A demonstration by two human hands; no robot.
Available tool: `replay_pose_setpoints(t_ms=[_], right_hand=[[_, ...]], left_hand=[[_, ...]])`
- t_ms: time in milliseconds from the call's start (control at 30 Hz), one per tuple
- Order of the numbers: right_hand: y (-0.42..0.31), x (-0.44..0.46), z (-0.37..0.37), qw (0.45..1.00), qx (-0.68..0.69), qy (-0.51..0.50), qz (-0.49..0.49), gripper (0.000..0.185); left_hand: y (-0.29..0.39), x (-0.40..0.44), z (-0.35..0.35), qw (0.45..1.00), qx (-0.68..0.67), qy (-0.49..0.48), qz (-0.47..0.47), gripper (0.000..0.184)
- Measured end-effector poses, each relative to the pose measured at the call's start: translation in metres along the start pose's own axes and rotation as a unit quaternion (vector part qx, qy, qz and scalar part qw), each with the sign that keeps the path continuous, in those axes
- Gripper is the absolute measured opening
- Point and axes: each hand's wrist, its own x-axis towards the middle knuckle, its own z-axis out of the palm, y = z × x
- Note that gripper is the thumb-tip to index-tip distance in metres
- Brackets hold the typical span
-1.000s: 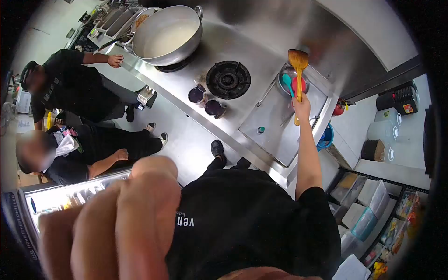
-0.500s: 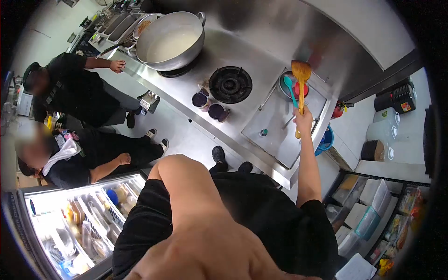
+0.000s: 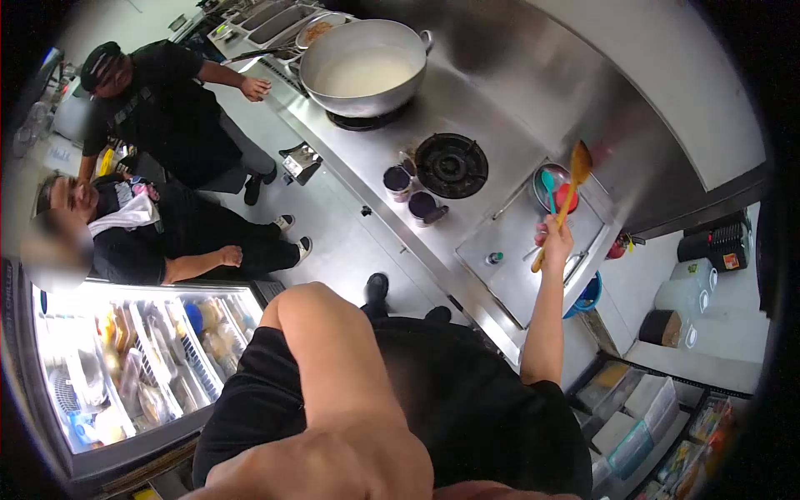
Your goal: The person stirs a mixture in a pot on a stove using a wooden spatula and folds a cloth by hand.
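My right hand (image 3: 557, 242) is closed round the handle of a wooden spatula (image 3: 582, 162), whose broad end points up and away from me. Behind the spatula, a metal bowl (image 3: 542, 172) holds a red item (image 3: 567, 198) and a teal spoon (image 3: 547, 181). The spoon's handle runs down towards my right hand; whether the fingers touch it I cannot tell. My left hand (image 3: 325, 471) is raised very close to the camera at the bottom, its fingers out of sight. A small bottle with a green cap (image 3: 495, 258) stands on the steel counter (image 3: 475, 242).
A big pot of whitish liquid (image 3: 367, 71) sits on the far burner. Beside a bare burner (image 3: 452, 165) stand two dark-filled containers (image 3: 398, 179). Two people (image 3: 167, 117) stand at left. A lit chiller (image 3: 150, 358) is lower left, a shelf of bins (image 3: 633, 417) lower right.
The view has shifted, so the stove sits further right. My right hand still holds the spatula, which now leans more to the right. My left hand stays close to the camera.
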Motion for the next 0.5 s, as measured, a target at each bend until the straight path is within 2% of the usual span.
replay_pose_setpoints(t_ms=[100, 133, 200, 233, 433, 500], right_hand=[[-0.018, -0.017, -0.004, 0.999, 0.028, 0.013, -0.014, 0.023], [-0.026, -0.023, -0.010, 0.999, 0.029, 0.021, -0.020, 0.023], [-0.039, -0.038, -0.020, 0.997, -0.002, 0.046, -0.066, 0.023], [-0.043, -0.046, -0.028, 0.996, 0.002, 0.054, -0.072, 0.023], [-0.049, -0.098, -0.067, 0.984, 0.021, 0.152, -0.087, 0.023], [-0.048, -0.113, -0.065, 0.978, 0.020, 0.200, -0.050, 0.024]], left_hand=[[0.017, -0.004, 0.023, 0.992, -0.126, 0.023, -0.003, 0.029], [0.025, -0.004, 0.030, 0.999, 0.006, 0.030, 0.044, 0.027], [0.039, -0.006, 0.034, 0.987, 0.131, 0.031, 0.088, 0.026], [0.047, -0.006, 0.033, 0.985, 0.150, 0.021, 0.085, 0.026], [0.082, -0.022, 0.021, 0.993, 0.099, -0.051, 0.035, 0.028], [0.097, -0.024, 0.021, 0.994, 0.093, -0.058, 0.028, 0.028]])
